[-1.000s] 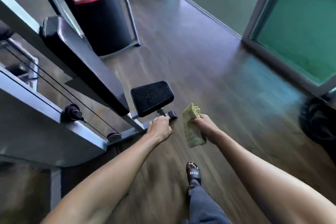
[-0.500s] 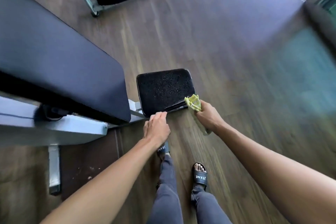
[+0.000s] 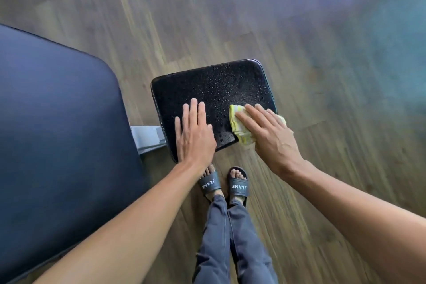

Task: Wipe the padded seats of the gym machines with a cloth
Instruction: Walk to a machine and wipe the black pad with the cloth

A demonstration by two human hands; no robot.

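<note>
A small black padded seat (image 3: 214, 90) sits in the middle of the view, its surface speckled with water droplets. My left hand (image 3: 194, 136) lies flat on the seat's near left part, fingers extended and nothing in it. My right hand (image 3: 269, 136) presses a folded yellow cloth (image 3: 237, 122) onto the seat's near right corner. Part of the cloth is hidden under my palm.
A large dark blue backrest pad (image 3: 57, 122) fills the left side, joined to the seat by a grey metal bracket (image 3: 147, 137). Wooden floor (image 3: 322, 76) surrounds the seat. My feet in black slides (image 3: 223, 185) stand just below the seat.
I have leaned in over the seat. My left hand moved from the seat's edge onto its top and lies flat. My right hand brought the cloth from beside the seat onto its surface.
</note>
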